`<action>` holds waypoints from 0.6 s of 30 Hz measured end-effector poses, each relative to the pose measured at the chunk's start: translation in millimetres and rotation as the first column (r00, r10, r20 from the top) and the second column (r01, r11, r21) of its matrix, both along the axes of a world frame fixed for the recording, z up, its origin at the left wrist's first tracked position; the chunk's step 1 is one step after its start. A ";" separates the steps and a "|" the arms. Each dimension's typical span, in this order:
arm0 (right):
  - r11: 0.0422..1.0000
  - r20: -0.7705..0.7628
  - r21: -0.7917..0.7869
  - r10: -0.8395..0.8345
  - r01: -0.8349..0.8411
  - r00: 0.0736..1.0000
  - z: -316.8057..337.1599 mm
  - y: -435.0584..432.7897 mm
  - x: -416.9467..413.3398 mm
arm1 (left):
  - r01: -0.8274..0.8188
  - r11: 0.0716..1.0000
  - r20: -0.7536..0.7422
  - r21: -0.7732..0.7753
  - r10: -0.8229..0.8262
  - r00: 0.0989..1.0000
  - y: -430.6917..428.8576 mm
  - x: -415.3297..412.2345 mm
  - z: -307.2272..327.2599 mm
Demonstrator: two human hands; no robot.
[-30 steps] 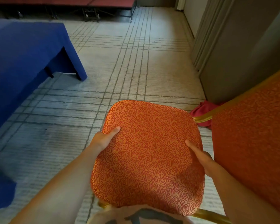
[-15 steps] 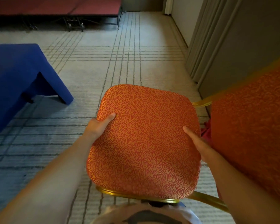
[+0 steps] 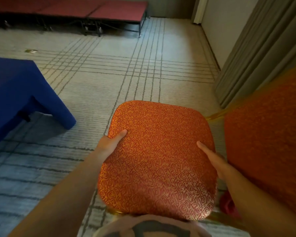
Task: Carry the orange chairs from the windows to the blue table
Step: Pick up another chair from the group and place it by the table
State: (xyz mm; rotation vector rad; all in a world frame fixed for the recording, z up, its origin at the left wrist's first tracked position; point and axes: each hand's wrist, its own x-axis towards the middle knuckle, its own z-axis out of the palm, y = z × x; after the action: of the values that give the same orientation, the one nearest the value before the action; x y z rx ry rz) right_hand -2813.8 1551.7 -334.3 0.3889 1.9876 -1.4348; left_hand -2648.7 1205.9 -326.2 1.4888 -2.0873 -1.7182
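I hold an orange chair (image 3: pixel 159 156) with a swirl-patterned seat and gold frame in front of my body, lifted off the carpet. Its padded backrest (image 3: pixel 270 142) rises at the right. My left hand (image 3: pixel 110 145) grips the seat's left edge, thumb on top. On the seat's right edge my right hand (image 3: pixel 214 159) grips the same way. The blue table (image 3: pixel 19 98), covered in a blue cloth, stands to the left, its near corner about a chair's width from the seat.
Grey curtains (image 3: pixel 256 53) hang at the right. Low red stage platforms (image 3: pixel 96 9) on black folding legs line the far wall. A red cloth (image 3: pixel 228 203) lies on the floor by my right arm. Striped carpet (image 3: pixel 126 71) stretches ahead between table and curtains.
The view has tilted up and turned right, so the blue table sits further left and the far platforms show more. Both hands keep their grip on the seat.
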 end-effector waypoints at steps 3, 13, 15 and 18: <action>0.999 0.011 -0.009 0.037 -0.037 0.999 -6.1 -50.2 -51.3 | -0.032 0.999 0.000 -0.017 0.032 0.999 -42.3 -40.3 -5.9; 0.993 0.042 0.013 0.116 -0.116 0.992 -24.3 -243.1 -200.9 | -0.105 0.994 0.013 -0.007 0.105 0.994 -217.7 -164.0 -29.8; 0.992 0.043 0.007 0.125 -0.125 0.991 -24.1 -309.5 -245.7 | -0.113 0.993 -0.011 0.013 0.114 0.993 -283.9 -205.7 -29.0; 0.990 -0.017 0.014 0.140 -0.139 0.990 -6.1 -395.8 -300.4 | -0.136 0.989 -0.029 -0.050 0.135 0.990 -362.2 -257.8 -11.0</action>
State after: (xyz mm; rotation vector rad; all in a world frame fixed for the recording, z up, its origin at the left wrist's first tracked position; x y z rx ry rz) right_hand -3114.2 1155.9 -340.4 0.2377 1.9979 -1.3432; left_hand -2906.5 843.7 -337.2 1.5466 -1.9531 -1.6135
